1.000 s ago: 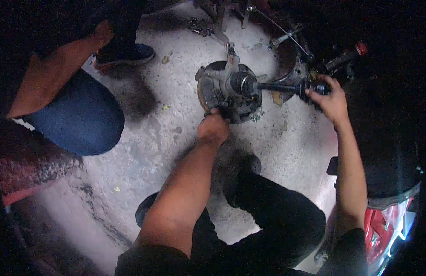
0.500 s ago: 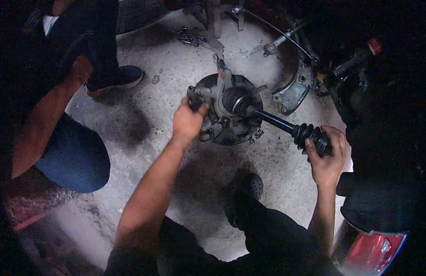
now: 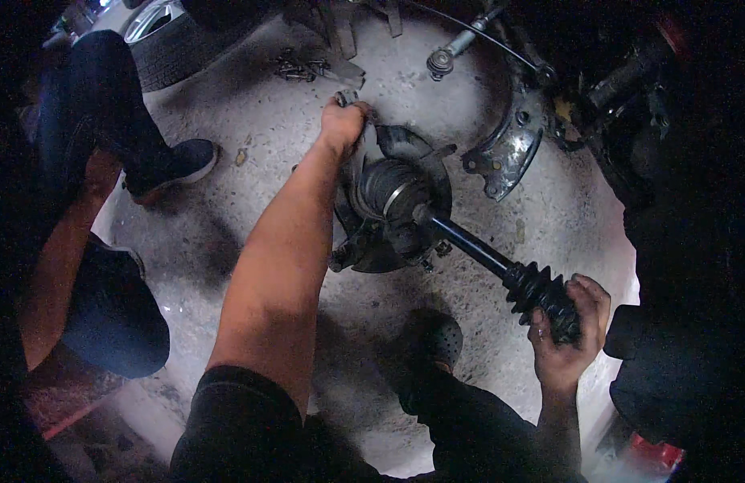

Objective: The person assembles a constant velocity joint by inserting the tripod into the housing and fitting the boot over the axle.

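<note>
My right hand (image 3: 567, 346) is wrapped round the ribbed rubber boot at the near right end of a black drive shaft (image 3: 477, 245). The shaft slants up and left to a larger boot (image 3: 388, 189), which sits against a steering knuckle (image 3: 371, 153) with a round dark backing plate (image 3: 425, 149) behind it. At the far end of the knuckle, my left hand (image 3: 344, 125) is closed round its upper arm, whose tip shows past my fingers. My left forearm hides part of the knuckle's left side.
A co-worker's leg and shoe (image 3: 179, 165) are at the left, near a tyre (image 3: 183, 60). Loose bolts (image 3: 304, 66) lie on the concrete floor at the back. Suspension parts, including a metal control arm (image 3: 509, 161), hang at the right. My shoe (image 3: 445, 342) is below the shaft.
My left hand has moved from the knuckle's left side up to its far arm. My right hand keeps its hold on the boot, slightly lower in view. The view has shifted.
</note>
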`<state>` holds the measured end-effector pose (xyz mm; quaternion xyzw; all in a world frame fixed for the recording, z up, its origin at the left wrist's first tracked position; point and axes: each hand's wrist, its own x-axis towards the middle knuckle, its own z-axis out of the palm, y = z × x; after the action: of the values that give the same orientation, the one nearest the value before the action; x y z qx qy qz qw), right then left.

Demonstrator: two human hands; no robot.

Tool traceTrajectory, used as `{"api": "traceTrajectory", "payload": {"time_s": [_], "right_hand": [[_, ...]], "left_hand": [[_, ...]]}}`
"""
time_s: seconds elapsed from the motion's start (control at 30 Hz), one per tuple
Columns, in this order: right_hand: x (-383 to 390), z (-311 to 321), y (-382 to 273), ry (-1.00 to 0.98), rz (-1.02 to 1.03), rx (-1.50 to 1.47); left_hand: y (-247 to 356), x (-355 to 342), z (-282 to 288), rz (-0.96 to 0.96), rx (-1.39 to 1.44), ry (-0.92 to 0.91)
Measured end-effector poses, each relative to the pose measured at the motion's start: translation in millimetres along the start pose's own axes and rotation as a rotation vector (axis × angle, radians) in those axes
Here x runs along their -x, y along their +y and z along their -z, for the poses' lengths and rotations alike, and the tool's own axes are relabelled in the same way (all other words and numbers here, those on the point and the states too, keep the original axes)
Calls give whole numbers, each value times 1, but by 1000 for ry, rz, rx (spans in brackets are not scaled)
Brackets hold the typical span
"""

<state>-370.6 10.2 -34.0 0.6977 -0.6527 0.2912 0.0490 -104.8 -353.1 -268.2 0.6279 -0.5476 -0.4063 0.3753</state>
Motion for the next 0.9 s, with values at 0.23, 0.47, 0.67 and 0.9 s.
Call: {"api": "traceTrajectory", "payload": {"time_s": [0.23,0.47,0.67,0.9], "right_hand": [[78,-5,72,202,-139,-121],[109,-24,97,303,-129,-262],[102,-15,95,286,-184,-282],[12,-1,130,201,-214,-177]], "left_hand": [[86,80,-24,14,18,165],[91,124,-4,27,188,258],[94,139,-4,-60,309,273],[76,116,-18,82,150,365]]}}
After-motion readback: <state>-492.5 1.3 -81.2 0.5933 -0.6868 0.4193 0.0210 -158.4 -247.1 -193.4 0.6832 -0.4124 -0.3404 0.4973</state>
